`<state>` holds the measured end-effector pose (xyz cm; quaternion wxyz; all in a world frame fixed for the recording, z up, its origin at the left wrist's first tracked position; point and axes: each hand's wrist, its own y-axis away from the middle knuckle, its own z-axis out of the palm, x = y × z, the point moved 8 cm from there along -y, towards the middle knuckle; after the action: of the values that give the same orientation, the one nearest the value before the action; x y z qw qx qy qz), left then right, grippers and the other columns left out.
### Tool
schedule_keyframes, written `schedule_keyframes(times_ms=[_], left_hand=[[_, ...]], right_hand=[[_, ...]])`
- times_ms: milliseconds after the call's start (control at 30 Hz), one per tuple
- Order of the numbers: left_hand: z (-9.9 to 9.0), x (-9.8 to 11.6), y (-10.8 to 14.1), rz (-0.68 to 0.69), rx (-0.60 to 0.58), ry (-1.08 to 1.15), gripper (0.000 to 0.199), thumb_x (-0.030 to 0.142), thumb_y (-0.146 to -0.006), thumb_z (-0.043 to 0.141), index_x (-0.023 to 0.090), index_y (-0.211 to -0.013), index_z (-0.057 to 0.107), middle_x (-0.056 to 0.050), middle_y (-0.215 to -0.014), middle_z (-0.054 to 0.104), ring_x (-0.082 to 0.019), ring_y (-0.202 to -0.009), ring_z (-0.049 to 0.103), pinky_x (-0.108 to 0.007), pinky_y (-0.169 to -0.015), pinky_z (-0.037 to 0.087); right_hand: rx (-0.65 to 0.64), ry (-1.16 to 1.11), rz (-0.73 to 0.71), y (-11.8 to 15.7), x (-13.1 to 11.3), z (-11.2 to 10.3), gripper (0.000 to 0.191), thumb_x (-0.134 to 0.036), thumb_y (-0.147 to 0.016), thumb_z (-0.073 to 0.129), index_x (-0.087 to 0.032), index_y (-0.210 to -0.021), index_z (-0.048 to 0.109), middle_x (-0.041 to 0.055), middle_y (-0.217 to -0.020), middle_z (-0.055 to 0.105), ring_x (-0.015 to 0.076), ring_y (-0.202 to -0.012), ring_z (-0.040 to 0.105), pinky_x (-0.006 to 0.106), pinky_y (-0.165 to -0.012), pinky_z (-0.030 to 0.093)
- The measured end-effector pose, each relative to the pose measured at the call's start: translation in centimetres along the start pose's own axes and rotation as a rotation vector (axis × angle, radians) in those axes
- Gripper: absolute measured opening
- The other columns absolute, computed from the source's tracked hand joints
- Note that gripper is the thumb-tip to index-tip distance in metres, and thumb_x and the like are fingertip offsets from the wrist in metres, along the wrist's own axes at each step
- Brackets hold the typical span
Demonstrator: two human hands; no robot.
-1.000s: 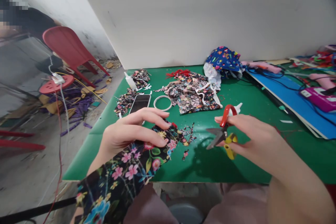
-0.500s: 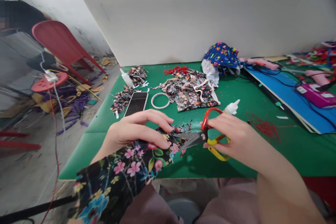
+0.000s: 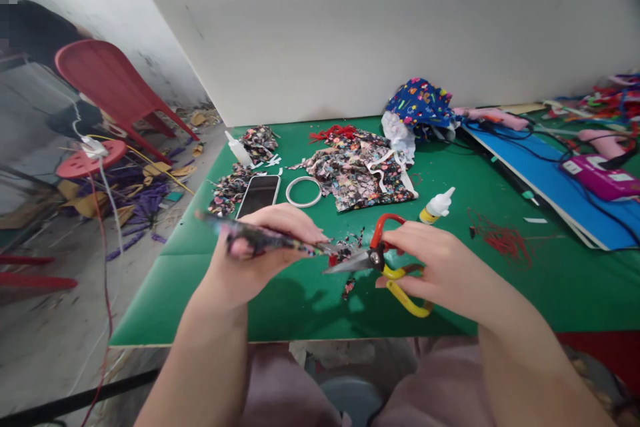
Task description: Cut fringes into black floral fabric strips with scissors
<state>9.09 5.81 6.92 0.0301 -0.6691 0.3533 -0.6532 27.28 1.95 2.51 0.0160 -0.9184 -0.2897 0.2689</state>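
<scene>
Fabric with a dark floral print (image 3: 273,240) is pinched in my left hand (image 3: 240,273), nearly edge-on to me above the green tabletop (image 3: 280,317). My right hand (image 3: 440,260) grips scissors (image 3: 376,258) by their red and yellow handles, blades (image 3: 350,262) at the fabric's right-hand end; whether they touch it I can't tell. Small floral scraps (image 3: 349,288) show by the blades. Beyond my left hand are a smartphone (image 3: 260,195) and a white ring (image 3: 304,205); beyond my right, a white bottle (image 3: 439,205) with a yellow label, near red threads (image 3: 505,240).
</scene>
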Motion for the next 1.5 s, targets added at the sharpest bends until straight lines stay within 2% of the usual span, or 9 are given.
schedule_keyframes(times_ms=[167, 300, 467, 600, 767, 967, 1167, 1333, 1500], left_hand=[[-0.1, -0.9, 0.4, -0.013, 0.107, 0.089, 0.02, 0.013, -0.072, 0.071, 0.025, -0.088, 0.068, -0.001, -0.078, 0.068, -0.018, -0.071, 0.066, -0.031, -0.062, 0.058], [0.2, -1.3, 0.5, -0.018, 0.16, 0.152, 0.023, 0.014, -0.067, 0.076, 0.02, -0.086, 0.063, -0.001, -0.076, 0.07, -0.017, -0.065, 0.068, -0.027, -0.058, 0.059], [0.4, -2.1, 0.5, -0.108, 0.228, 0.202, 0.025, 0.011, -0.065, 0.077, 0.019, -0.082, 0.061, 0.0, -0.073, 0.071, -0.016, -0.063, 0.067, -0.026, -0.056, 0.057], [0.8, -2.3, 0.4, -0.13, 0.223, 0.241, 0.027, 0.013, -0.064, 0.078, 0.023, -0.085, 0.063, 0.003, -0.071, 0.07, -0.014, -0.063, 0.066, -0.023, -0.054, 0.055], [0.9, -3.0, 0.6, -0.165, 0.232, 0.288, 0.033, 0.015, -0.064, 0.079, 0.024, -0.091, 0.063, 0.004, -0.072, 0.069, -0.011, -0.058, 0.063, -0.02, -0.051, 0.053], [0.5, -3.6, 1.0, -0.237, 0.282, 0.278, 0.04, 0.014, -0.062, 0.08, 0.024, -0.098, 0.066, 0.002, -0.084, 0.071, -0.017, -0.073, 0.069, -0.027, -0.066, 0.059], [0.8, -3.3, 1.0, -0.211, 0.26, 0.31, 0.042, 0.008, -0.066, 0.076, 0.027, -0.101, 0.065, 0.005, -0.096, 0.072, -0.015, -0.085, 0.07, -0.023, -0.072, 0.059], [0.8, -3.2, 0.9, -0.157, 0.237, 0.325, 0.046, 0.006, -0.068, 0.074, 0.026, -0.108, 0.063, 0.003, -0.098, 0.072, -0.014, -0.087, 0.069, -0.02, -0.075, 0.058], [0.8, -3.4, 0.9, -0.171, 0.241, 0.303, 0.045, 0.008, -0.07, 0.074, 0.026, -0.109, 0.062, 0.003, -0.099, 0.072, -0.013, -0.088, 0.069, -0.021, -0.077, 0.058]], right_hand=[[0.068, -0.011, -0.003, -0.4, -0.3, -0.3, 0.03, -0.03, -0.074, 0.07, -0.02, -0.1, 0.058, 0.0009, -0.084, 0.064, 0.0149, -0.077, 0.056, 0.026, -0.065, 0.043], [0.105, -0.024, 0.003, -0.7, -0.6, -0.4, 0.029, -0.036, -0.071, 0.072, -0.018, -0.091, 0.062, 0.0005, -0.076, 0.063, 0.013, -0.066, 0.055, 0.024, -0.059, 0.04], [0.131, -0.097, -0.025, -0.8, -0.9, -0.4, 0.037, -0.05, -0.073, 0.066, -0.017, -0.087, 0.063, 0.0005, -0.07, 0.062, 0.0112, -0.06, 0.052, 0.023, -0.056, 0.037], [0.081, -0.207, -0.009, -1.0, -0.7, 0.4, 0.038, -0.054, -0.073, 0.064, -0.018, -0.084, 0.062, -0.0005, -0.068, 0.06, 0.0098, -0.058, 0.049, 0.021, -0.053, 0.034], [-0.04, -0.468, 0.053, -1.3, -0.5, 1.8, 0.037, -0.054, -0.073, 0.064, -0.017, -0.077, 0.059, -0.0021, -0.066, 0.057, 0.0082, -0.057, 0.046, 0.019, -0.052, 0.033], [-0.055, -0.62, 0.047, -1.6, -0.7, 2.5, 0.046, -0.061, -0.072, 0.06, -0.015, -0.073, 0.059, -0.0037, -0.059, 0.052, 0.0073, -0.055, 0.039, 0.02, -0.051, 0.031], [-0.03, -0.666, 0.066, -1.9, -0.4, 2.9, 0.058, -0.071, -0.069, 0.055, -0.013, -0.072, 0.062, -0.0024, -0.058, 0.048, 0.0082, -0.056, 0.037, 0.021, -0.05, 0.029], [-0.027, -0.687, 0.095, -1.9, -0.5, 3.0, 0.06, -0.072, -0.069, 0.053, -0.013, -0.07, 0.062, -0.0014, -0.057, 0.048, 0.0086, -0.057, 0.036, 0.021, -0.05, 0.029], [-0.001, -0.731, 0.108, -2.0, -0.4, 3.1, 0.062, -0.074, -0.067, 0.053, -0.013, -0.067, 0.061, -0.002, -0.056, 0.045, 0.0084, -0.056, 0.035, 0.021, -0.049, 0.028]])
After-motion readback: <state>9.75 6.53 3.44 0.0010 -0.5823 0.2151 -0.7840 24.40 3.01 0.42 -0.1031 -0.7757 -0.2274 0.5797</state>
